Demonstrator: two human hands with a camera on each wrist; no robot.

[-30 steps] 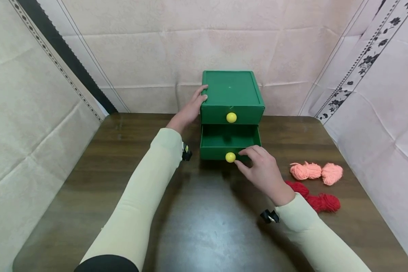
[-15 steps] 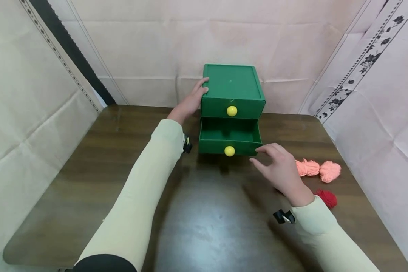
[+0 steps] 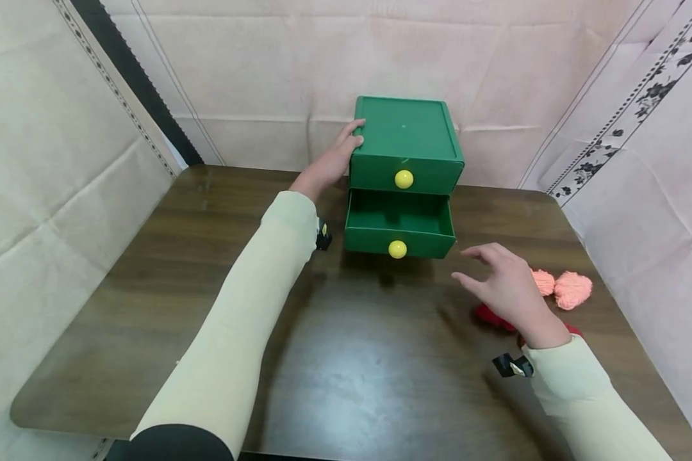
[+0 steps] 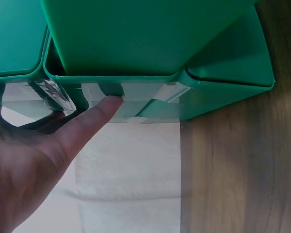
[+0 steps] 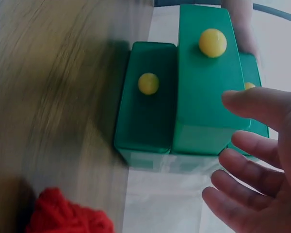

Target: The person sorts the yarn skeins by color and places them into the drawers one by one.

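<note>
A green drawer cabinet [image 3: 406, 128] with yellow ball knobs stands at the back of the table. Its middle drawer [image 3: 400, 214] is pulled out, and no contents show inside. In the right wrist view, the lower drawer [image 5: 148, 116] is pushed in. My left hand [image 3: 337, 157] rests against the cabinet's left side, its extended thumb [image 4: 94, 114] touching the wall in the left wrist view. Right of the pulled-out drawer, my right hand [image 3: 510, 285] hovers with fingers apart, holding nothing. Behind it lie coral yarn [image 3: 573, 290] and red yarn [image 3: 493, 318], both partly covered in the head view.
The brown wooden table [image 3: 121, 320] has rounded corners. Pale cloth [image 3: 254, 77] hangs behind the cabinet and along both sides. In the right wrist view, red yarn [image 5: 68, 216] shows at the lower left.
My right hand has left the area by the middle drawer's knob and moved right toward the yarn. The left hand stays at the cabinet; the head view has shifted slightly.
</note>
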